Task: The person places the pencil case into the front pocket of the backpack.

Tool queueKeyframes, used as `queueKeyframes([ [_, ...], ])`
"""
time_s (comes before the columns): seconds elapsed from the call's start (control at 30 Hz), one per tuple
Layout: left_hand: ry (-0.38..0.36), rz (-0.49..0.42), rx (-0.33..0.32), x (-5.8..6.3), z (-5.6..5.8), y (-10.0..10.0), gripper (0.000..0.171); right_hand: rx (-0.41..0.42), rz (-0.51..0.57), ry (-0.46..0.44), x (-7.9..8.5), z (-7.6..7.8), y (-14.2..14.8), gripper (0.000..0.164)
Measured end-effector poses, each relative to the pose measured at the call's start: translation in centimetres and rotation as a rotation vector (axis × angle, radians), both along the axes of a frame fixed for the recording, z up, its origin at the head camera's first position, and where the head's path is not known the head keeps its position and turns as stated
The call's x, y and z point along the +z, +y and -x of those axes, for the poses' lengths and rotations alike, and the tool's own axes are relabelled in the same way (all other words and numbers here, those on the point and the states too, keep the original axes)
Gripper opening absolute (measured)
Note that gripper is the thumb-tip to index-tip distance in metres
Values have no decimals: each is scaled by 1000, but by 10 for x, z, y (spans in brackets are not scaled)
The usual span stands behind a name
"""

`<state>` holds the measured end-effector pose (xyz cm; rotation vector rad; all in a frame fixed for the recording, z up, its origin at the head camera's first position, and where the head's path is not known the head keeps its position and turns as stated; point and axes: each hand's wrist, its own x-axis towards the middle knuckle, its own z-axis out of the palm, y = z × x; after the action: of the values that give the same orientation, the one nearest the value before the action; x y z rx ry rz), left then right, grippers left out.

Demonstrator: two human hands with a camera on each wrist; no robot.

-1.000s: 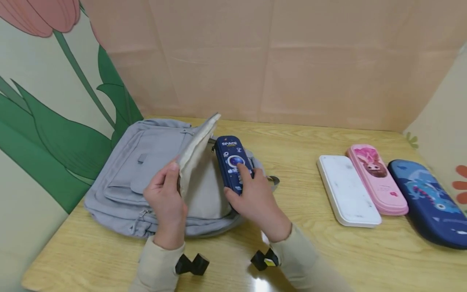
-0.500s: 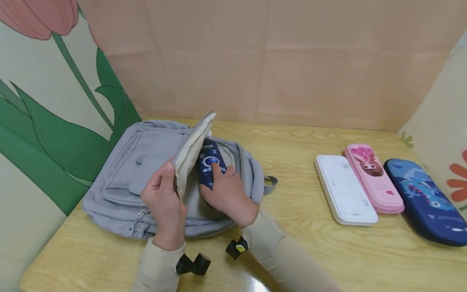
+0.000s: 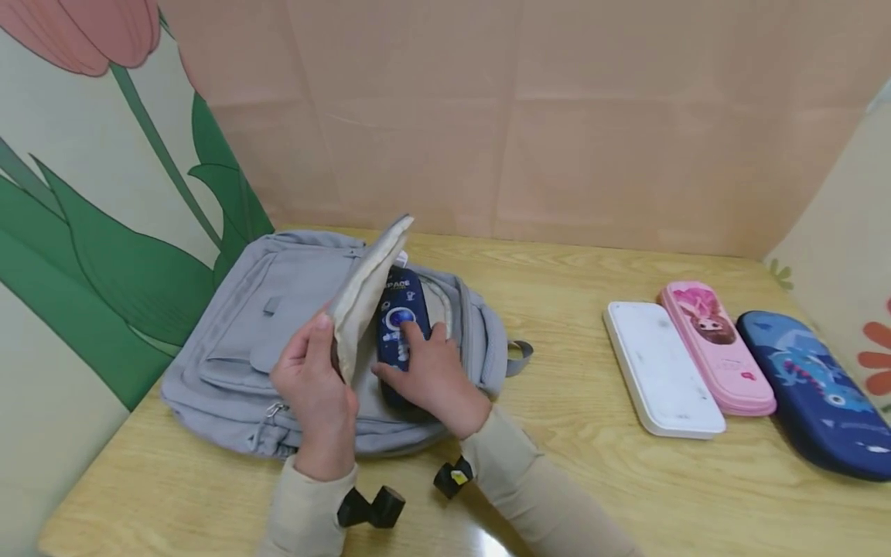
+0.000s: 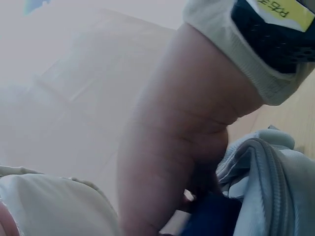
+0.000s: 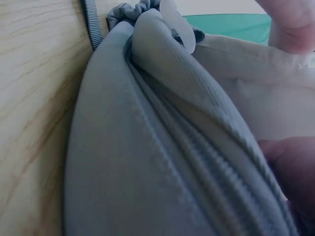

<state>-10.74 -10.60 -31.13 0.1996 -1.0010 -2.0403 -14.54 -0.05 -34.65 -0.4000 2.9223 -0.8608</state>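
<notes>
A grey backpack point(image 3: 230, 333) lies on the table with its main compartment unzipped. My left hand point(image 3: 316, 394) pinches the edge of its front panel point(image 3: 366, 298) between thumb and fingers, keeping it lifted so the pale lining shows. Inside the opening is a dark blue pencil case point(image 3: 398, 290) with a space print. My right hand point(image 3: 435, 383) grips that case, thumb at its left side and index finger on its top. In the left wrist view, the right hand point(image 4: 172, 118) reaches down to the case point(image 4: 211, 216). The right wrist view shows the bag's zippered edge point(image 5: 118, 137) up close.
To the right on the wooden table point(image 3: 557, 371) lie a white case point(image 3: 664, 371), a pink pencil case point(image 3: 724, 356) and a larger blue case point(image 3: 810, 394), side by side. A peach backdrop point(image 3: 501, 116) stands behind, and a mural wall point(image 3: 90, 209) borders the left.
My right hand has carried the dark blue pencil case left and down into the backpack's opening, away from the bag's right edge. The left hand keeps its place on the panel.
</notes>
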Motion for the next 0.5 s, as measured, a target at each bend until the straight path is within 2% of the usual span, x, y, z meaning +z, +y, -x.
queueKeyframes([
  [0.23, 40, -95, -26, 5, 0, -3, 7, 35, 55, -38, -2, 0, 3, 66],
  [0.5, 52, -154, -38, 10, -2, -8, 7, 119, 75, -10, -3, 2, -2, 60],
])
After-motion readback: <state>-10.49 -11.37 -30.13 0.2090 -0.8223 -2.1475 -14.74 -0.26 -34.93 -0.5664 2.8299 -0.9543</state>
